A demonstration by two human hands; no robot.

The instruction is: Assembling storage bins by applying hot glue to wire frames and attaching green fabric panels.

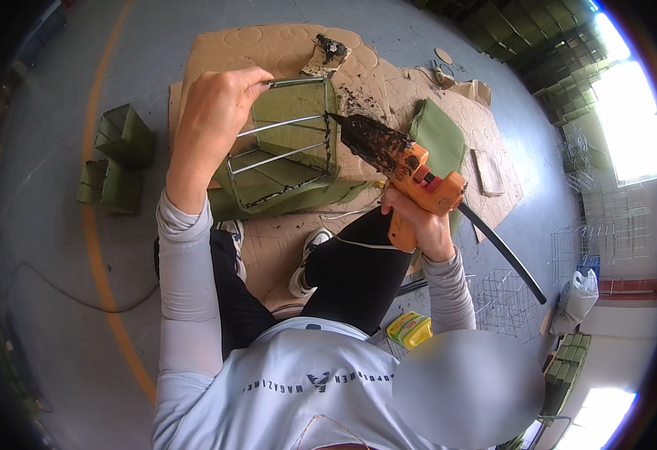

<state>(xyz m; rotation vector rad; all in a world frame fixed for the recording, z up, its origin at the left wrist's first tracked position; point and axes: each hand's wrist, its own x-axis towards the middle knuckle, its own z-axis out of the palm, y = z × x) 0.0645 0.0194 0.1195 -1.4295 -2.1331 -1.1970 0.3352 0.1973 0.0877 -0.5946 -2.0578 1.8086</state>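
My left hand [220, 101] grips the top corner of a wire frame basket [287, 146] partly covered in green fabric, tilting it over the cardboard. My right hand [417, 221] holds an orange glue gun [407, 169] by its handle. The gun's blackened nozzle touches the basket's right edge. A black glue stick [502, 255] sticks out of the back of the gun. A piece of green fabric [441, 135] lies just behind the gun.
Cardboard sheets [283, 49] cover the grey floor under the work. Finished green boxes [118, 157] sit at the left. Bare wire frames [505, 304] and a yellow-green packet [409, 328] lie at the right. Stacks of green boxes [546, 52] stand far right. A cable [81, 300] crosses the floor.
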